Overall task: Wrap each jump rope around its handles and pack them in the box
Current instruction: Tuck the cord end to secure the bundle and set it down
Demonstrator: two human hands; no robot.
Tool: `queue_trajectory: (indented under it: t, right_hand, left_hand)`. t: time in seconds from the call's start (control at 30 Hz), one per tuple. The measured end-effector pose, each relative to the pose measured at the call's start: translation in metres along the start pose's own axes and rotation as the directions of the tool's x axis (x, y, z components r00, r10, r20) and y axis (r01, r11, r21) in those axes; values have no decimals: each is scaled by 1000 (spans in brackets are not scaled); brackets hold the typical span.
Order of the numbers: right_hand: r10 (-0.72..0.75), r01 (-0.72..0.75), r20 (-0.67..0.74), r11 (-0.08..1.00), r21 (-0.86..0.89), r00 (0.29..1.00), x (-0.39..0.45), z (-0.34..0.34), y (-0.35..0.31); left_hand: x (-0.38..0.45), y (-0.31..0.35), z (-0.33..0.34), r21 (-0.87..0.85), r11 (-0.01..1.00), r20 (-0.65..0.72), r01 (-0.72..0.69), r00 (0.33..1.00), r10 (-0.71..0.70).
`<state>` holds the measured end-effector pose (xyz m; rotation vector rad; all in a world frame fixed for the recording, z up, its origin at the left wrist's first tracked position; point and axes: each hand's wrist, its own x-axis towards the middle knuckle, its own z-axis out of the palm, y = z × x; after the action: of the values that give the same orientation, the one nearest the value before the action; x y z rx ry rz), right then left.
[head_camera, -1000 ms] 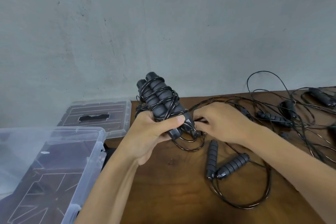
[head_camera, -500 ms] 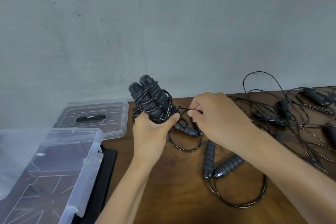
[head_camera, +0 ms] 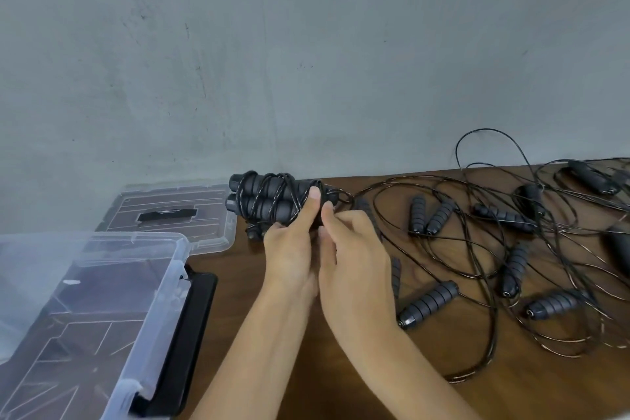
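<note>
While gripped, bundle (head_camera: 269,198) above left hand (head_camera: 289,249)

You can read no text, label, brand or number here: the clear box (head_camera: 102,283), its lid (head_camera: 177,211) and the rope handles (head_camera: 428,303) carry nothing that is legible.

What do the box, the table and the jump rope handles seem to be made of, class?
Box: clear, glossy plastic, since its floor shows through the walls. Table: probably wood or a wood veneer, brown with a visible grain. Jump rope handles: likely matte dark foam or rubber, ribbed in rings, with a shinier cap at the end.
</note>
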<state>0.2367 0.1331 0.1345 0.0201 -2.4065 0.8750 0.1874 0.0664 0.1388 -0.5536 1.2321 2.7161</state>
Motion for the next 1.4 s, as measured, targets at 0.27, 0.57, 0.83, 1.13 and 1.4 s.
queue_trajectory:
  t: [0.27,0.57,0.83,1.13,1.4]
  right_hand:
    - [-63,62,-53,998,-22,997,-3,9,17]
    - [241,-202,-34,877,437,970,-1,-2,26]
    - [112,-249,329,877,411,938,21,-27,50]
    - [228,-308,210,770,558,951,25,-39,80]
    - [314,-463,342,649,603,886,37,-58,110]
  left_hand:
    - [5,0,-3,22,998,142,53,988,-56]
    - [11,-10,-4,63,998,101,17,995,-24]
    - [18,-30,-3,24,999,216,40,975,-45]
    - [14,-53,30,-29,993,207,112,973,-104]
    - [21,-66,63,31,996,128,85,988,-88]
